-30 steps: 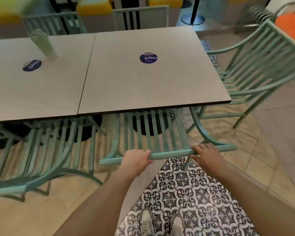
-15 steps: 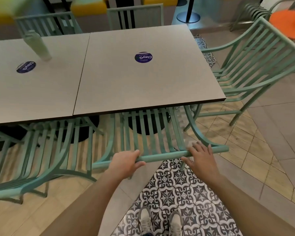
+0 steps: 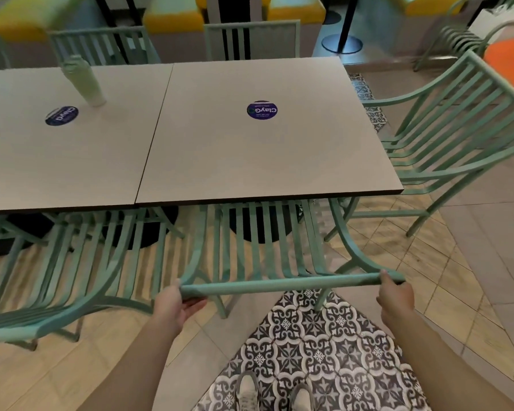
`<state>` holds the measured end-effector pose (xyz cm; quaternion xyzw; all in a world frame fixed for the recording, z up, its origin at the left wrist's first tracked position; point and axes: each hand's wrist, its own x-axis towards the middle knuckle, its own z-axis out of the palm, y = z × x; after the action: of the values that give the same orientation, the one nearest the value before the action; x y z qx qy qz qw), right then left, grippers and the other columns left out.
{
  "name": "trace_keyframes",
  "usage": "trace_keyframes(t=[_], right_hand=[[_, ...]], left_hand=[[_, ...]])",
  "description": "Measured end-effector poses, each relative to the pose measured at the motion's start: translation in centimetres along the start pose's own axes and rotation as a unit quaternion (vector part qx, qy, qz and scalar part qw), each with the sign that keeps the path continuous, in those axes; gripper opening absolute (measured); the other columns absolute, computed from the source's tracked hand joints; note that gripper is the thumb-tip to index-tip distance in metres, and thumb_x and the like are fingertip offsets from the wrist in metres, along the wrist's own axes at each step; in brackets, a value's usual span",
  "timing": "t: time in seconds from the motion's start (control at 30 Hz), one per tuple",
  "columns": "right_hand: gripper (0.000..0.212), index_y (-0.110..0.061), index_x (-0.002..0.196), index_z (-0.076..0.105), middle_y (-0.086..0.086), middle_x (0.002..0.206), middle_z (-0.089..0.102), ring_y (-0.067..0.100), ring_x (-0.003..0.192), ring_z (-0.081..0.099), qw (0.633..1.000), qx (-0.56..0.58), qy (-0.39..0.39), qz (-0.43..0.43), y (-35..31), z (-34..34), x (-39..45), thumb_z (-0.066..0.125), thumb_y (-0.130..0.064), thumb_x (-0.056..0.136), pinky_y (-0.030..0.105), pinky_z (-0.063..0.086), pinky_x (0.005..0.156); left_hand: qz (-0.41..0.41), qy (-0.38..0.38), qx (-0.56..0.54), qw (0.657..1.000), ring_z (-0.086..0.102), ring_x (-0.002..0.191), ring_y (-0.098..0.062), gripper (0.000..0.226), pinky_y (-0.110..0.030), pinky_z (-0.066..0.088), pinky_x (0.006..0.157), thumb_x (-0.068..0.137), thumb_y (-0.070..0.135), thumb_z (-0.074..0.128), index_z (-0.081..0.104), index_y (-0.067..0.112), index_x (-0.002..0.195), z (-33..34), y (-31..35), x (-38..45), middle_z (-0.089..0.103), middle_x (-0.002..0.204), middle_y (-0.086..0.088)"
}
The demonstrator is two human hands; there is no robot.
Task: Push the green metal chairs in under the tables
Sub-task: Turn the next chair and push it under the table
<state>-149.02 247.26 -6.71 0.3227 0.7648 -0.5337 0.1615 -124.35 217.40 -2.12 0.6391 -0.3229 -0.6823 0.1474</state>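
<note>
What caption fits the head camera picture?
Both hands, left hand and right hand, grip the green chair at the table.

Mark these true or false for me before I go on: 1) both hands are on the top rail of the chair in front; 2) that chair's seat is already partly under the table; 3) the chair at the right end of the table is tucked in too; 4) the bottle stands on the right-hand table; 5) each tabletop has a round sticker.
1) True: the left hand and right hand each hold an end of the chair top rail.
2) True: its slats run under the right table edge.
3) False: the side chair stands clear of the table, angled.
4) False: the bottle is on the left table.
5) True: right sticker, left sticker.
</note>
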Motion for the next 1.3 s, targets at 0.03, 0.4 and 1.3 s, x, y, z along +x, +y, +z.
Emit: trace_keyframes(t=[0.03, 0.4, 1.3], right_hand=[[0.036, -0.008, 0.120, 0.052, 0.007, 0.093, 0.055, 0.022, 0.080, 0.053, 1.000, -0.004, -0.003, -0.002, -0.2, 0.1, 0.1, 0.056, -0.033, 0.095, 0.039, 0.050, 0.073], [0.042, -0.010, 0.130, 0.048, 0.008, 0.107, 0.054, 0.030, 0.106, 0.055, 1.000, 0.002, 0.009, -0.002, -0.9, 0.4, -0.2, 0.057, -0.031, 0.095, 0.048, 0.046, 0.098], [0.055, -0.005, 0.147, 0.031, 0.019, 0.149, 0.036, 0.032, 0.137, 0.036, 0.886, -0.050, -0.449, 0.105, 19.8, 25.3, -43.6, 0.040, -0.035, 0.102, 0.043, 0.032, 0.110]], left_hand=[[0.002, -0.003, 0.001, 1.000, 0.061, 0.086, -0.038, 0.036, -0.046, 0.054, 0.076, 0.104, 0.022, 0.041, 0.040, -0.003, 0.130, -0.1, 0.2, 0.4, 0.056, 0.093, -0.026], [-0.014, -0.025, 0.026, 0.999, 0.064, 0.088, -0.037, 0.040, -0.046, 0.053, 0.077, 0.104, 0.027, 0.042, 0.041, -0.002, 0.132, -0.3, 0.1, 1.7, 0.059, 0.103, -0.028], [0.060, 0.113, -0.146, 0.981, 0.057, 0.109, -0.033, 0.056, -0.045, 0.046, 0.085, 0.101, 0.044, 0.041, 0.035, 0.008, 0.144, -47.5, 5.8, 3.0, 0.054, 0.134, -0.017]])
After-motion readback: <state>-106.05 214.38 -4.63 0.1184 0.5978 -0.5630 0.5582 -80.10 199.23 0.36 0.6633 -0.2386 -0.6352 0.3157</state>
